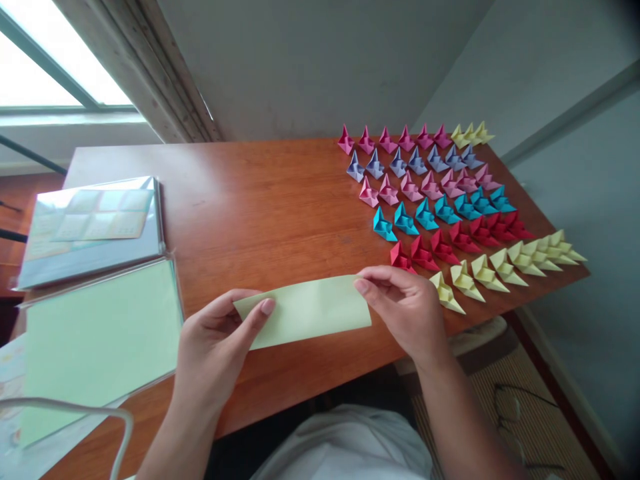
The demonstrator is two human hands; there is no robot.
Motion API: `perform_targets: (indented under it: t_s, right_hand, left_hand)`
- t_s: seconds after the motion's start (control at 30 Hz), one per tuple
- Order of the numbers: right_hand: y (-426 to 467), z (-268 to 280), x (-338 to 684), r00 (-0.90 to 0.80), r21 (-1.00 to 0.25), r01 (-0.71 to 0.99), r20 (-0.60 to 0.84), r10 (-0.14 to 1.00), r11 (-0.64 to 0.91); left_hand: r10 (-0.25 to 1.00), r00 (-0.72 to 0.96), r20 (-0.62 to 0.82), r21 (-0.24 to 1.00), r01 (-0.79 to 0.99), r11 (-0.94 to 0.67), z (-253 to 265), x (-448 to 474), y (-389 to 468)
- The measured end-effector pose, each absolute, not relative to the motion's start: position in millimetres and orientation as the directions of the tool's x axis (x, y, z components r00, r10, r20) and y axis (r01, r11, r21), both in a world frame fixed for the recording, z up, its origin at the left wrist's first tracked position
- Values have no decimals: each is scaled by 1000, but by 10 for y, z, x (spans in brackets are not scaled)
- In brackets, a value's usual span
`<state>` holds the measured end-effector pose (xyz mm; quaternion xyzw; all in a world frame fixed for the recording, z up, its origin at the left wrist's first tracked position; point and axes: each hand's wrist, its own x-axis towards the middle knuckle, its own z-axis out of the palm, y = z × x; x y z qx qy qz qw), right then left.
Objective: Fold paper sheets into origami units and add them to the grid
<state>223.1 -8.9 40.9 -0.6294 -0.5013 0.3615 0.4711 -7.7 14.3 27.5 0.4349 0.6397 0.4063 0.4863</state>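
Between my hands, above the front part of the table, is a pale green strip of paper (315, 310), flat and slightly tilted up to the right. My left hand (217, 340) pinches its left end, thumb on top and fingers underneath. At the upper right corner, my right hand (407, 307) grips the paper between thumb and fingers. Just beyond the right hand stand folded paper boats in rows: pale yellow boats (465, 280) nearest, then red boats (423, 252), and turquoise boats (425, 215) behind those.
Farther back are rows of pink boats (411, 187), purple boats (398, 163) and magenta boats (387, 141). On the left lie a stack of light green paper (100, 333) and a glossy plastic-wrapped pack (95, 247). A white cable (75, 405) curves across the lower left of the wooden table (260, 207).
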Motion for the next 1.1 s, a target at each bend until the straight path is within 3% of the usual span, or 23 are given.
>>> perform_targets:
  t_s: [0.6,0.93,1.1]
  right_hand:
    - [-73,460,2246,210,-936,350,37,977,-40]
    - [-97,415,2370,163,-852,519,176,971,67]
    - [-119,465,2413,123,-822,564,175,977,77]
  left_hand:
    - [951,-142,-275,939,173,298,276,-77,132]
    - [959,-91,-270,954,107,279,299,-87,136]
    - [957,-56,-283,954,81,287,325,-83,137]
